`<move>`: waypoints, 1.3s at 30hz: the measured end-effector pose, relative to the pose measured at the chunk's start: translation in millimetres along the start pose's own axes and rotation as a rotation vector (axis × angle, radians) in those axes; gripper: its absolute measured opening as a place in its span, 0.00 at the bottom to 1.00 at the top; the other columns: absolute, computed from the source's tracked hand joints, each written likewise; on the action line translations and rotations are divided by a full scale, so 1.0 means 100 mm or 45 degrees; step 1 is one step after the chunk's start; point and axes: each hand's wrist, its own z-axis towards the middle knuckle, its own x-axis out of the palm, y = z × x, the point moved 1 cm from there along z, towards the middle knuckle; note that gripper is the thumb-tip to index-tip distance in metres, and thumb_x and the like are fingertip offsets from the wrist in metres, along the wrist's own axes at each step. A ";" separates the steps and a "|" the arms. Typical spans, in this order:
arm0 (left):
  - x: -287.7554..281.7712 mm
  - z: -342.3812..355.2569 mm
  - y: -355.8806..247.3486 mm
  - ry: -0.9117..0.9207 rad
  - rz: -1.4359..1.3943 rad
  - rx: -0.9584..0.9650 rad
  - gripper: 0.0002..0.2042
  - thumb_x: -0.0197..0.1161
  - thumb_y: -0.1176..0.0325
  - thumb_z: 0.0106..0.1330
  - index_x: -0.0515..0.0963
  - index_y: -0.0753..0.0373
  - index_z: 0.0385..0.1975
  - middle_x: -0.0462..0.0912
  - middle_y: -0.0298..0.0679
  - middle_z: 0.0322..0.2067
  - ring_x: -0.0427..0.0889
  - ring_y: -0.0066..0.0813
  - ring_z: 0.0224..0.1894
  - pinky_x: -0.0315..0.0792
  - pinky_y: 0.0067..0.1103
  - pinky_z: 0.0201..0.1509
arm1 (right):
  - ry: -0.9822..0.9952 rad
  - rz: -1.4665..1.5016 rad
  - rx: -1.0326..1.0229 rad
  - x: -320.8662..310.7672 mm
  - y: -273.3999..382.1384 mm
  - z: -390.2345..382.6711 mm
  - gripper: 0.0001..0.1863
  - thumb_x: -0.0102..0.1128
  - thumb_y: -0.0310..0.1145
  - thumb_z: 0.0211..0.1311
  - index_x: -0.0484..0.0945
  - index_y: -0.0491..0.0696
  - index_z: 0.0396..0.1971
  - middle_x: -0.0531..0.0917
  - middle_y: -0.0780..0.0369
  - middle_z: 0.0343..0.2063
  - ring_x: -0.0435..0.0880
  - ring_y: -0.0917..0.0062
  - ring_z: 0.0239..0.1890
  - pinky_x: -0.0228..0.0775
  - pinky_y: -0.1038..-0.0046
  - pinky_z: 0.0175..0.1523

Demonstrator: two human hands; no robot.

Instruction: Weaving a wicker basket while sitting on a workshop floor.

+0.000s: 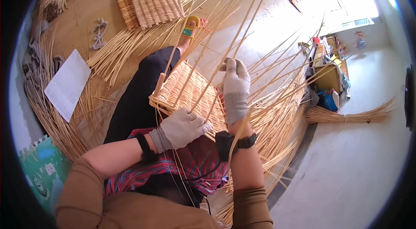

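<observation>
A rectangular woven wicker panel lies tilted across my lap, with long pale rods rising from its near edge. My left hand, in a whitish glove, is closed at that near edge, around the foot of the rods; its fingertips are partly hidden. Higher and to the right, my gloved right hand pinches a long wicker rod between thumb and fingers. Another thicker rod passes in front of my right wrist. A plaid cloth covers my lap under the panel.
Finished woven panels lie on the floor ahead, over loose rods. A large heap of rods spreads to my right, near a tied bundle. A white sheet is at the left. Long rod ends fan out ahead.
</observation>
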 end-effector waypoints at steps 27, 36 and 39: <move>-0.20 0.20 -0.02 0.386 -0.300 -0.372 0.20 0.60 0.71 0.65 0.85 0.48 0.55 0.90 0.43 0.43 0.89 0.46 0.45 0.78 0.38 0.51 | -0.407 -0.780 -0.833 -1.16 0.27 -1.15 0.52 0.73 0.18 0.60 0.52 0.48 0.81 0.84 0.56 0.45 0.79 0.80 0.32 0.76 0.77 0.37; -0.09 -0.04 -0.20 0.105 0.063 -0.092 0.24 0.59 0.66 0.66 0.81 0.47 0.64 0.82 0.35 0.44 0.82 0.34 0.53 0.70 0.44 0.65 | 0.088 -0.314 -0.167 -0.55 0.21 -0.77 0.18 0.53 0.32 0.79 0.79 0.44 0.62 0.81 0.64 0.21 0.82 0.85 0.26 0.73 0.77 0.33; -0.18 0.01 -0.43 -0.097 0.307 -0.004 0.24 0.57 0.62 0.68 0.79 0.55 0.64 0.78 0.38 0.48 0.74 0.39 0.62 0.58 0.54 0.78 | 0.084 -0.332 -0.227 -0.36 0.29 -0.62 0.18 0.53 0.34 0.80 0.80 0.42 0.60 0.80 0.63 0.19 0.81 0.85 0.25 0.74 0.76 0.35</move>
